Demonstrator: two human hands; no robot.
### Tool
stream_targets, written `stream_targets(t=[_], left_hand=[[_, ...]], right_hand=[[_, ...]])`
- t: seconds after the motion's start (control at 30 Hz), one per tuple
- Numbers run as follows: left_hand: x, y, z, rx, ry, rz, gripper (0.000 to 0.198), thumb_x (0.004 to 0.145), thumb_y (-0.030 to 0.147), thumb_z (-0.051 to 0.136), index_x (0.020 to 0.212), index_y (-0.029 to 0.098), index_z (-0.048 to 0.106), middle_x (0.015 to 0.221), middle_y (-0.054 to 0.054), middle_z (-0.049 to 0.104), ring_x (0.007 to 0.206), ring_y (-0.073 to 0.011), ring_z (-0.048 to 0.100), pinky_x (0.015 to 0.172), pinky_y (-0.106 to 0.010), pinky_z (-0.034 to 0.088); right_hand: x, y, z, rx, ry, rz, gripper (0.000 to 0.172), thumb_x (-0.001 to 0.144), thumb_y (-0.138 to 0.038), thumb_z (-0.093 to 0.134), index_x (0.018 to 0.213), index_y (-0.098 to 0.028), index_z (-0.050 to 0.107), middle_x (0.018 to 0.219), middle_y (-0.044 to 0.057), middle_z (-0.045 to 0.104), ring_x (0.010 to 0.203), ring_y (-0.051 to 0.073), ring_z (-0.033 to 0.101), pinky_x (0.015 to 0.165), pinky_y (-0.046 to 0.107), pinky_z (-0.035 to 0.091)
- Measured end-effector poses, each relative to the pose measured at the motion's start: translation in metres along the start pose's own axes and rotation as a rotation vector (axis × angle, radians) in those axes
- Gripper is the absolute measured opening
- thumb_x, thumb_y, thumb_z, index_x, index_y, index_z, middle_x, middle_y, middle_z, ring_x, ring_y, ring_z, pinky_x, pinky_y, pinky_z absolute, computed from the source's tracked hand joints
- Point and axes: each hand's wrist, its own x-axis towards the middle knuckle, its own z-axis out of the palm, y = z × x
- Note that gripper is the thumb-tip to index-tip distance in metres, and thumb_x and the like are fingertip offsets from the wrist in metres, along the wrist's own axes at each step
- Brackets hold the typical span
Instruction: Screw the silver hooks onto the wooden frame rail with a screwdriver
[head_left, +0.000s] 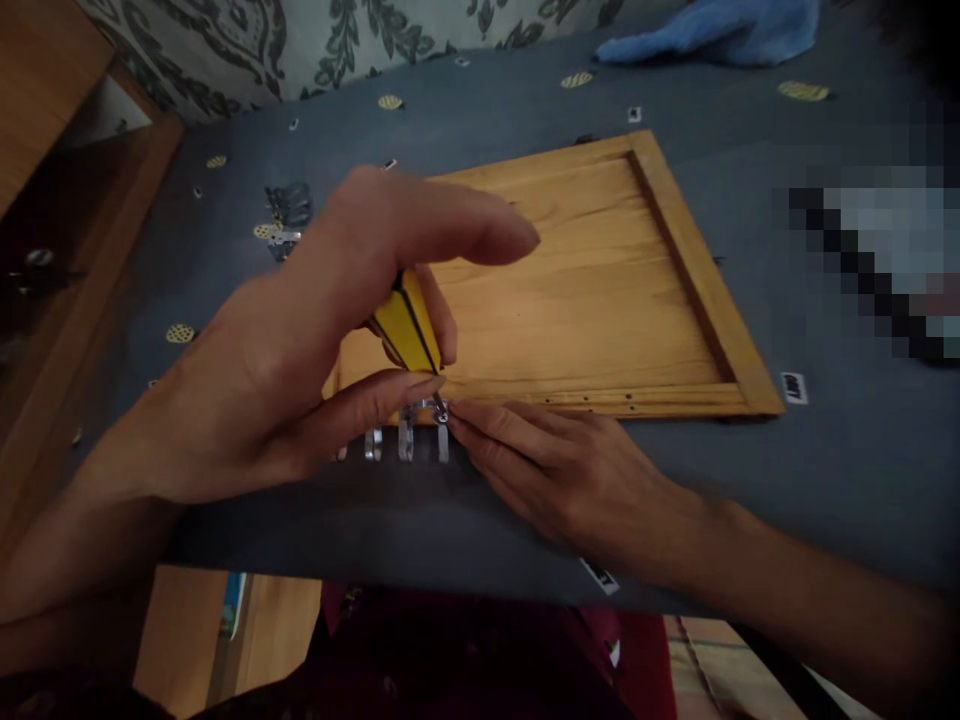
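Observation:
My left hand (277,330) is closed around the yellow-and-black handle of a screwdriver (411,325), its index finger stretched out past the handle. The short shaft points down at a screw (442,416) on the end of a shiny metal hook rack (406,435). Several hooks of this rack hang over the near edge of a wooden framed panel (555,300). From the other side, my right hand (577,470) has its fingers pressed together at the rack's right end, beside the screw. Its thumb is mostly hidden, and part of the rack lies behind my left hand.
The panel lies on a grey patterned tablecloth (750,480), with small dark holes along its near rail. Small metal pieces (281,237) lie behind my left hand. A blue cloth (720,35) is at the back. An open wooden cabinet (90,300) stands at the left.

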Motion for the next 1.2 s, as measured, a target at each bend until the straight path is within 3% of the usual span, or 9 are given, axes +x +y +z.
stream_targets(t=[0.17,0.27,0.37,0.6,0.73,0.93,1.13,1.2], left_hand=[[-0.003,-0.002,0.001,0.079,-0.020,-0.007,0.041,0.091,0.029,0.049,0.129,0.021,0.037,0.122,-0.002,0.057,0.109,-0.0207,0.061,0.094,-0.038,0.052],[-0.006,-0.003,0.000,0.081,-0.039,-0.046,0.044,0.090,0.032,0.048,0.133,0.026,0.039,0.102,0.001,0.062,0.105,-0.0187,0.062,0.096,-0.036,0.051],[-0.006,-0.003,-0.001,0.079,-0.040,-0.058,0.046,0.088,0.032,0.053,0.132,0.028,0.042,0.095,0.002,0.063,0.094,-0.0152,0.064,0.095,-0.032,0.052],[-0.003,0.000,0.008,0.080,-0.052,0.001,0.039,0.088,0.033,0.056,0.126,0.025,0.049,0.095,0.001,0.064,0.090,-0.0159,0.066,0.079,-0.028,0.057],[0.000,0.004,0.006,0.046,-0.074,-0.022,0.033,0.090,0.033,0.053,0.121,0.023,0.049,0.108,0.003,0.064,0.081,-0.0111,0.066,0.065,-0.021,0.056],[0.001,0.009,-0.002,-0.026,0.081,-0.047,0.029,0.086,0.027,0.059,0.114,0.023,0.050,0.113,0.003,0.064,0.080,-0.0081,0.065,0.073,-0.022,0.054],[0.002,0.006,0.004,0.075,-0.031,-0.037,0.032,0.087,0.031,0.055,0.118,0.021,0.054,0.109,0.002,0.066,0.074,-0.0114,0.066,0.054,-0.020,0.054],[0.003,0.005,0.005,0.095,-0.030,-0.028,0.031,0.087,0.031,0.055,0.117,0.022,0.056,0.106,0.004,0.066,0.075,-0.0119,0.067,0.055,-0.019,0.054]], right_hand=[[0.000,0.000,-0.001,-0.006,-0.005,-0.013,0.026,0.092,-0.010,0.045,0.110,-0.007,0.063,0.119,0.013,0.064,0.088,0.021,0.066,0.068,0.033,0.058],[0.000,0.000,0.000,-0.006,-0.010,-0.005,0.025,0.093,-0.011,0.044,0.110,-0.006,0.062,0.118,0.013,0.065,0.089,0.021,0.065,0.069,0.034,0.058],[0.000,0.000,0.000,-0.009,-0.010,-0.002,0.026,0.094,-0.011,0.043,0.111,-0.006,0.062,0.117,0.012,0.065,0.089,0.020,0.066,0.068,0.033,0.058],[-0.001,-0.001,0.002,-0.004,0.012,-0.016,0.027,0.093,-0.012,0.044,0.111,-0.006,0.063,0.114,0.013,0.066,0.087,0.021,0.065,0.064,0.034,0.058],[-0.001,0.000,0.002,-0.008,0.004,-0.012,0.027,0.093,-0.012,0.043,0.111,-0.008,0.063,0.115,0.012,0.065,0.086,0.020,0.064,0.064,0.032,0.057],[-0.001,0.000,0.001,-0.009,-0.021,-0.020,0.026,0.092,-0.011,0.046,0.113,-0.005,0.061,0.119,0.014,0.063,0.088,0.021,0.064,0.067,0.034,0.058],[-0.002,0.000,0.002,-0.043,-0.022,-0.009,0.029,0.094,-0.013,0.042,0.113,-0.009,0.063,0.122,0.012,0.062,0.088,0.019,0.064,0.066,0.033,0.057],[-0.002,0.000,0.002,-0.045,-0.023,-0.014,0.029,0.094,-0.013,0.042,0.113,-0.010,0.064,0.122,0.012,0.063,0.087,0.019,0.064,0.066,0.032,0.057]])
